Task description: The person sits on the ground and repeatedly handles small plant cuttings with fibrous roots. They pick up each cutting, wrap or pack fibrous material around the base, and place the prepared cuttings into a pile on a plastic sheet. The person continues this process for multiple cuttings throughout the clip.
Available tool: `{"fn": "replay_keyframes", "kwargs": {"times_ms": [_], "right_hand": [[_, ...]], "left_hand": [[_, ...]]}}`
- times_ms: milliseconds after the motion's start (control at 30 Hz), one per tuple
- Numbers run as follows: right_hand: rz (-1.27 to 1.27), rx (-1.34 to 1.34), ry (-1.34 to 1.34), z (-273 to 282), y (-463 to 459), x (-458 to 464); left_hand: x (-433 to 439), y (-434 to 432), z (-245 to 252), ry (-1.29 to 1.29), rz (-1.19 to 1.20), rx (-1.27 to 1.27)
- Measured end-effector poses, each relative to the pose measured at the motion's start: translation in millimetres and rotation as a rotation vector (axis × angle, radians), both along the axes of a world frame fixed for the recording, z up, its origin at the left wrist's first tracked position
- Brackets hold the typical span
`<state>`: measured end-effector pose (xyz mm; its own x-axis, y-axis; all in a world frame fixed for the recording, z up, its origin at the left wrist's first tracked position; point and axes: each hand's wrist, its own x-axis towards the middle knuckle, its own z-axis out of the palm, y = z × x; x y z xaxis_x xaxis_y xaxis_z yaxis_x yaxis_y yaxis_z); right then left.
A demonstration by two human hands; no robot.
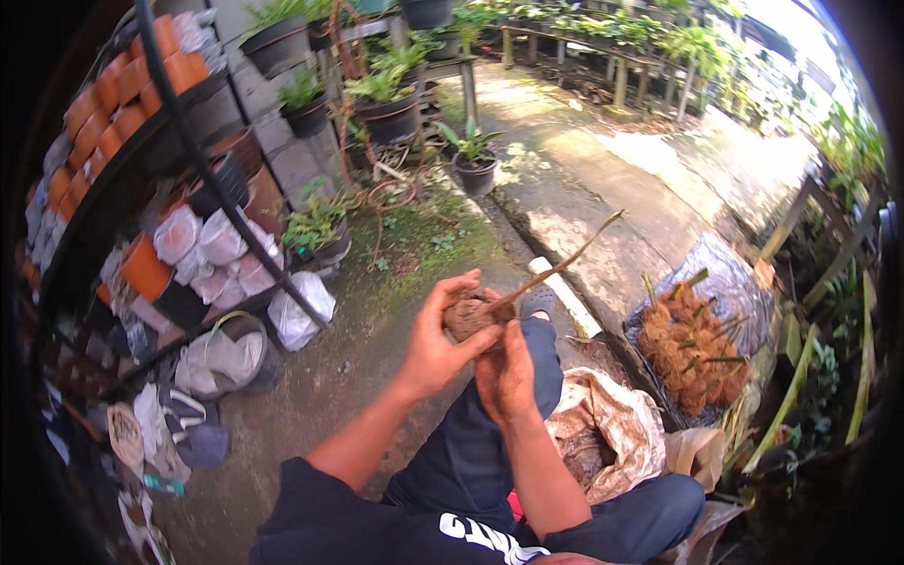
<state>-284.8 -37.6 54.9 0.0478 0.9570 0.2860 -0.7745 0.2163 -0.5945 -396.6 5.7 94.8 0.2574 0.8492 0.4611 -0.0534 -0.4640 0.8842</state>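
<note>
A ball of brown, moist-looking soil or fibre is held between both hands above my legs. My left hand cups its left side, with the thumb across its lower front. My right hand presses it from below and the right. A thin brown stem sticks out of the ball, slanting up and to the right. Beside my right leg, an open woven sack holds dark material. Farther right, several fibre-wrapped balls with cut green stems lie on a plastic sheet.
At the left, a metal rack bears orange pots and wrapped pots. Below it stands a bucket with cloth-like material. A white pipe lies beyond my knee. Potted plants stand ahead, and foliage borders the right side.
</note>
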Motion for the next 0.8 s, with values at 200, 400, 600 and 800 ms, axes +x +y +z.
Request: {"fn": "replay_keyframes", "kwargs": {"times_ms": [200, 400, 600, 800], "right_hand": [[0.542, -0.137, 0.092, -65.3, -24.0, -92.6], [0.744, -0.21, -0.026, -83.4, -29.0, -105.4], [0.7, -0.204, -0.166, -100.4, -24.2, -105.8], [0.61, -0.196, -0.343, -97.9, -28.7, -104.2]], "left_hand": [[-134.6, -64.7, -69.9, -0.079, 0.144, -0.335], [-158.2, -107.9, -132.4, -0.115, 0.259, -0.615], [-138.1, -89.9, -133.7, -0.302, 0.374, -0.563], [-123.9, -81.1, -133.3, -0.41, 0.395, -0.475]]}}
